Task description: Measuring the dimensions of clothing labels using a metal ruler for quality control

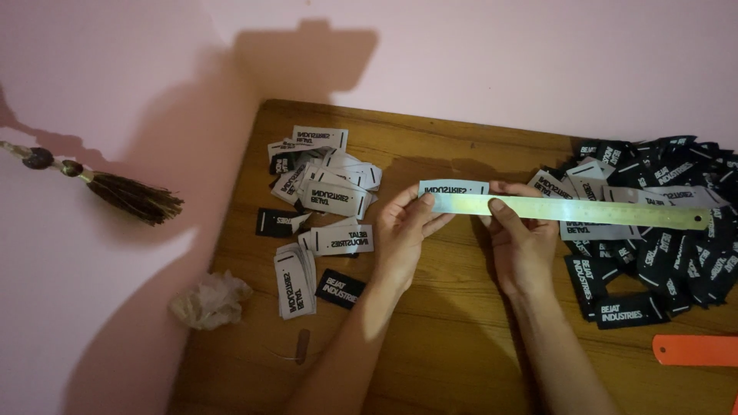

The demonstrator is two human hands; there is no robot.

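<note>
Fingers [421, 206] of the left hand [403, 234] pinch the near end of a steel ruler [569, 209] together with a white label [453, 187] pressed behind it; fingers of the right hand [519, 246] are closed on the ruler a little further along, thumb on top. Both are held up over the wooden bench [446, 323], between two heaps. An orange strip [696, 350] lies at the near right edge, and a crumpled wad [209, 300] sits just off the near left corner. Left of the hands lie scattered white labels [323, 192] with a small stack [294, 283] and a few black ones; to the right, further back, a big pile of black labels [661, 238] lies under the ruler's long free end. That end looks likely to dip and scatter the pile if the right grip loosens, and the label could slide askew under the thumb. No box or tray is in view; the labels lie loose on the wood. A tassel [131, 196] hangs on the pink wall [500, 54].
</note>
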